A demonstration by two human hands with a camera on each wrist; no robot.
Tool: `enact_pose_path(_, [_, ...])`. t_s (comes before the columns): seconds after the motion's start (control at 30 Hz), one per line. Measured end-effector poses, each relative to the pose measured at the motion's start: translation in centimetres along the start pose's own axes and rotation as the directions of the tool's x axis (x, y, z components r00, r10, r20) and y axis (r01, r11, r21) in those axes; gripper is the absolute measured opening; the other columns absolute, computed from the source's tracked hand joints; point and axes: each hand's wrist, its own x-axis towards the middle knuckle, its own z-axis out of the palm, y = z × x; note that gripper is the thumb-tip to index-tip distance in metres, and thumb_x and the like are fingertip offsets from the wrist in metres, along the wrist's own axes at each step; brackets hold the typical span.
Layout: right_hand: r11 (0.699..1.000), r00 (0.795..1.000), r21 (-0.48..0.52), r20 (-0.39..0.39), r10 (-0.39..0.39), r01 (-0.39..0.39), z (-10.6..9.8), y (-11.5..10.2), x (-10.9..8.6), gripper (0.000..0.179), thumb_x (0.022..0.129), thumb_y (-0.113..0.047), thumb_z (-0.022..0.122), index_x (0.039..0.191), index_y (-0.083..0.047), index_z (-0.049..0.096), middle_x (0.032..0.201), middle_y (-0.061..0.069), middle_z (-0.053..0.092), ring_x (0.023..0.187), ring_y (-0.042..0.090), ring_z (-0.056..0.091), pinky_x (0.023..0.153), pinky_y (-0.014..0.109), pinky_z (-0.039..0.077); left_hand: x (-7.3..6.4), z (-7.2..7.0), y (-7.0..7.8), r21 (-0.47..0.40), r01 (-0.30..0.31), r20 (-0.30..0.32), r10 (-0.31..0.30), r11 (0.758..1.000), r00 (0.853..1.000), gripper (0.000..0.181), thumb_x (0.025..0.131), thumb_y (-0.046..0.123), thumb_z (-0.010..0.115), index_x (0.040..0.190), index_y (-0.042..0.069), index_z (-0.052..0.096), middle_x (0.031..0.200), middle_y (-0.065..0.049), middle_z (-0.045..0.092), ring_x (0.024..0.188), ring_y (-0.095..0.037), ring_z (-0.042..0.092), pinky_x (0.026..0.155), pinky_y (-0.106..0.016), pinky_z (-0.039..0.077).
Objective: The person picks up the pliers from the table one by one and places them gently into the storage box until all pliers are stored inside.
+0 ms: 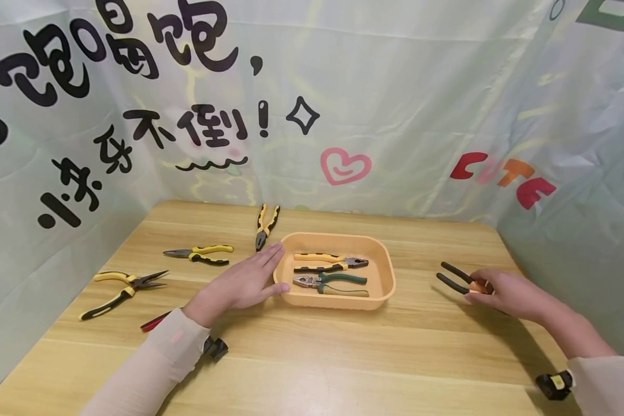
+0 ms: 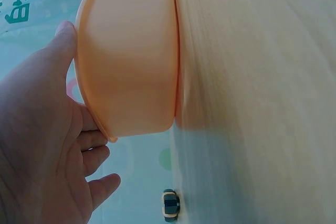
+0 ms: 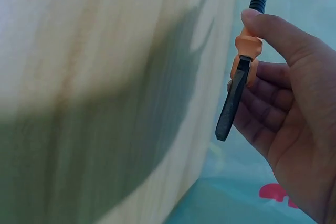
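Note:
An orange plastic tray (image 1: pixel 333 303) stands mid-table. Inside lie yellow-and-black combination pliers (image 1: pixel 319 257) and pliers with green and tan handles (image 1: pixel 347 278). My left hand (image 1: pixel 249 283) rests at the tray's left end, thumb at the near rim and relaxed fingers along the far corner; the left wrist view shows the outer wall (image 2: pixel 126 66) beside the palm. To the right of the tray, my right hand (image 1: pixel 512 293) pinches pliers (image 3: pixel 248 47) with orange-and-black handles between thumb and fingers. Their black jaw end points toward the palm side, above the hand's shadow.
Left of the tray lie yellow-and-black long-nose pliers (image 1: pixel 197 251), another spread pair (image 1: pixel 130 286) nearer the left edge, and a pair (image 1: pixel 262 237) at the back. A red-handled tool (image 1: pixel 155 321) is partly hidden under the left sleeve. A printed curtain (image 1: pixel 405 115) encloses the table.

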Motion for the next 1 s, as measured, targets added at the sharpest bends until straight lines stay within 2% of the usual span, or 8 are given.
enact_pose_path(0.27, [1.0, 1.0, 0.001, -0.018, -0.01, 0.01, -0.9, -1.2, 0.9, 0.034, 0.087, -0.033, 0.075, 0.102, -0.004, 0.064, 0.072, -0.008, 0.049, 0.062, 0.005, 0.043, 0.055, 0.026, 0.038, 0.0, 0.0, -0.1, -0.006, 0.003, 0.003, -0.003, 1.0, 1.0, 0.094, 0.096, 0.071, 0.02, 0.154, -0.003, 0.016, 0.161, -0.018, 0.012, 0.148, -0.027, 0.008, 0.117, -0.044, 0.021])
enact_pose_path(0.73, [0.992, 0.991, -0.066, -0.074, -0.112, 0.107, -1.7, -3.0, 2.1, 0.038, 0.084, -0.029, 0.079, 0.107, -0.002, 0.064, 0.077, -0.01, 0.05, 0.063, 0.001, 0.042, 0.057, 0.026, 0.041, -0.1, 0.1, 0.0, -0.006, -0.003, -0.002, 0.003, 1.0, 1.0, 0.093, 0.097, 0.07, 0.022, 0.154, -0.003, 0.016, 0.161, -0.018, 0.012, 0.148, -0.028, 0.009, 0.117, -0.044, 0.021])
enact_pose_path(1.0, [0.988, 0.988, -0.081, -0.068, -0.136, 0.13, -2.2, -3.8, 2.9, 0.04, 0.085, -0.033, 0.077, 0.109, -0.003, 0.064, 0.079, -0.01, 0.048, 0.064, 0.002, 0.042, 0.058, 0.027, 0.04, 0.0, 0.1, -0.1, 0.001, -0.003, 0.002, 0.003, 1.0, 1.0, 0.093, 0.097, 0.07, 0.02, 0.154, -0.003, 0.016, 0.161, -0.018, 0.012, 0.148, -0.027, 0.008, 0.117, -0.044, 0.021])
